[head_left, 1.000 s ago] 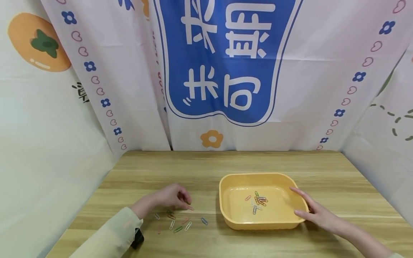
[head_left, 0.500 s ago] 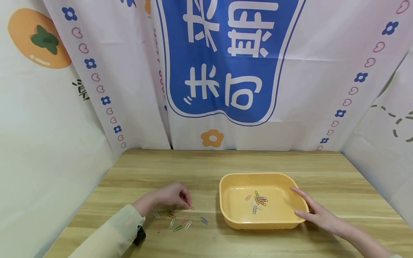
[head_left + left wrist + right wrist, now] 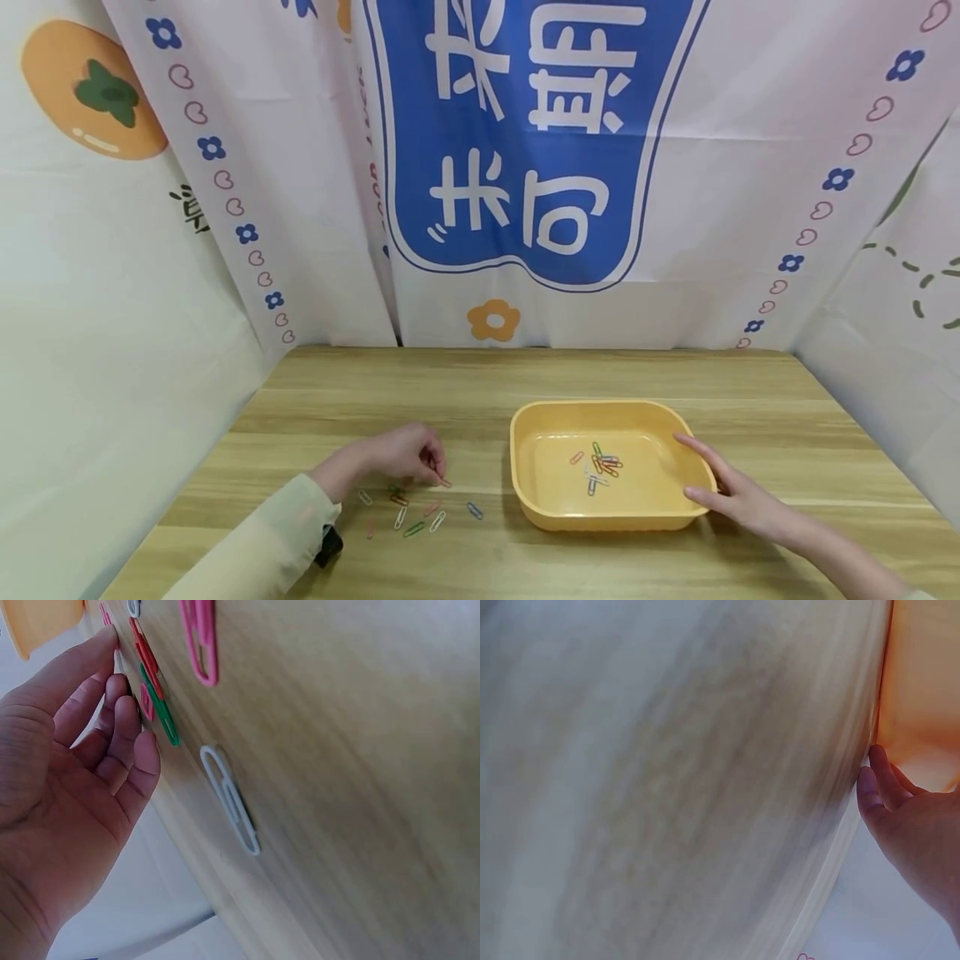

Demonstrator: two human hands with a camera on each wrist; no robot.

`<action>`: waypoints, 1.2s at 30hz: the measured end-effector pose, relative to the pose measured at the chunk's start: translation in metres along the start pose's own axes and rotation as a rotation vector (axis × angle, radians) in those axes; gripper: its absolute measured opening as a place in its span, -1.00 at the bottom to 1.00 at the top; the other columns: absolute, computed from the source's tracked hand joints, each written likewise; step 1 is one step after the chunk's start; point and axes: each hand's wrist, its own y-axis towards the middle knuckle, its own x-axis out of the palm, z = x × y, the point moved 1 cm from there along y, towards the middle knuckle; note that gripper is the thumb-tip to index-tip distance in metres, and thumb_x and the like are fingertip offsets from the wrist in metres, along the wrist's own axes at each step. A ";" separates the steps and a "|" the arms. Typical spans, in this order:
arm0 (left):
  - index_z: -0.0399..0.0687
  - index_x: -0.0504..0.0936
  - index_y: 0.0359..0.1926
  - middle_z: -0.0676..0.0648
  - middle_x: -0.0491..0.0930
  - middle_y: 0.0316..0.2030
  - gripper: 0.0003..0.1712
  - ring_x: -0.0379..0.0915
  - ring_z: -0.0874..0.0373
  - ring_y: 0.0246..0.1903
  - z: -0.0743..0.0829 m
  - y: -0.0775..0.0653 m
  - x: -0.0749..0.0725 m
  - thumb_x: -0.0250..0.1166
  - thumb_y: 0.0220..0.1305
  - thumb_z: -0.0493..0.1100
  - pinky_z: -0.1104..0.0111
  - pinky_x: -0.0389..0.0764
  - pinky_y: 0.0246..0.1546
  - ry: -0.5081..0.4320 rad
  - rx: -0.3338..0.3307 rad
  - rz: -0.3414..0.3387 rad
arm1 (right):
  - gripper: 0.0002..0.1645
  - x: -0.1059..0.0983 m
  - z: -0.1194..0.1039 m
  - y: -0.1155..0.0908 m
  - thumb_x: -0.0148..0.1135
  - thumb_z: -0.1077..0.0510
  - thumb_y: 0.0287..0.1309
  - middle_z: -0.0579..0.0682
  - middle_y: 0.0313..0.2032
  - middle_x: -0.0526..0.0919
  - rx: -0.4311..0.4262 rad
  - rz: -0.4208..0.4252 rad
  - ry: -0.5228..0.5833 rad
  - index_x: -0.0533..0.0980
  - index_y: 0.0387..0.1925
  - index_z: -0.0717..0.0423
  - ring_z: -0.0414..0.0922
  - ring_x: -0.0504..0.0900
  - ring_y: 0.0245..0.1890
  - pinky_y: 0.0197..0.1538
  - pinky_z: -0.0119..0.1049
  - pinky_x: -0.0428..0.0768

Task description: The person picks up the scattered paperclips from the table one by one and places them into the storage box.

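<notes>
Now, at the left of the wood-grain table [image 3: 637,567], a pink paper clip [image 3: 446,482] is being pinched at the fingertips of the left hand [image 3: 401,454], well short of the yellow plastic basin [image 3: 609,525]. Whether the wood is touched by that clip cannot be told from these angles. And over on the far side, the basin's right end is gripped by the right hand [image 3: 750,504]: the rim is crossed by thumb and forefinger, while the outer wall is met by other fingers, seen in the right wrist view.

Around and below the left hand, the table is strewn with loose clips: a blue paper clip [image 3: 475,511] nearest the basin, a green paper clip [image 3: 414,529] flanked by two white ones, and a red paper clip [image 3: 399,501] close under the palm (a neighbouring green one is partly covered there). Inside the basin, a small clip pile [image 3: 607,466] is gathered on the floor, mixed in red, white, green and blue, with a single pink one set just apart on its left.

Behind it all, the table is backed by a printed cloth [image 3: 720,208], its big blue panel [image 3: 517,150] lettered in white. The left arm is covered by a pale yellow sleeve [image 3: 255,537].
</notes>
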 end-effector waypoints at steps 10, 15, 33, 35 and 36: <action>-0.11 0.64 -0.45 0.04 0.62 -0.52 -0.87 0.32 0.25 -0.72 -0.001 -0.004 0.003 0.38 0.14 -0.39 0.48 0.40 -0.73 -0.084 -0.015 0.031 | -0.22 0.000 0.000 -0.001 0.00 0.44 0.34 0.68 0.30 -0.29 0.031 -0.031 0.045 -0.10 0.47 0.28 -0.53 0.27 0.14 -0.07 -0.44 0.55; -0.18 0.65 -0.42 0.00 0.66 -0.46 -0.93 0.36 0.18 -0.74 -0.001 -0.004 0.001 0.35 0.16 -0.38 0.40 0.47 -0.74 -0.156 -0.039 0.048 | -0.20 0.000 0.000 -0.001 -0.01 0.44 0.35 0.69 0.29 -0.29 0.022 -0.046 0.050 -0.11 0.49 0.22 -0.52 0.28 0.14 -0.08 -0.42 0.57; -0.20 0.67 -0.29 -0.08 0.68 -0.42 -0.92 0.61 -0.23 -0.32 0.025 -0.003 -0.022 0.36 0.23 -0.25 0.01 0.64 -0.27 -0.298 -0.017 0.191 | -0.21 -0.002 -0.002 0.000 0.02 0.42 0.35 0.67 0.30 -0.23 0.028 -0.034 0.023 -0.08 0.48 0.22 -0.50 0.29 0.14 -0.06 -0.45 0.54; -0.20 0.68 -0.28 -0.07 0.69 -0.40 -0.92 0.60 -0.24 -0.30 0.031 -0.005 -0.024 0.36 0.24 -0.25 -0.01 0.63 -0.25 -0.295 -0.012 0.207 | -0.20 -0.002 -0.003 0.000 0.01 0.42 0.35 0.67 0.30 -0.25 0.023 -0.041 0.028 -0.09 0.49 0.21 -0.50 0.29 0.14 -0.06 -0.44 0.55; -0.19 0.69 -0.27 -0.06 0.68 -0.40 -0.91 0.60 -0.24 -0.30 0.034 -0.006 -0.025 0.35 0.25 -0.25 -0.01 0.63 -0.25 -0.288 -0.009 0.213 | -0.21 -0.002 -0.003 -0.001 0.01 0.42 0.35 0.68 0.30 -0.25 0.024 -0.041 0.026 -0.09 0.48 0.22 -0.50 0.29 0.14 -0.06 -0.44 0.55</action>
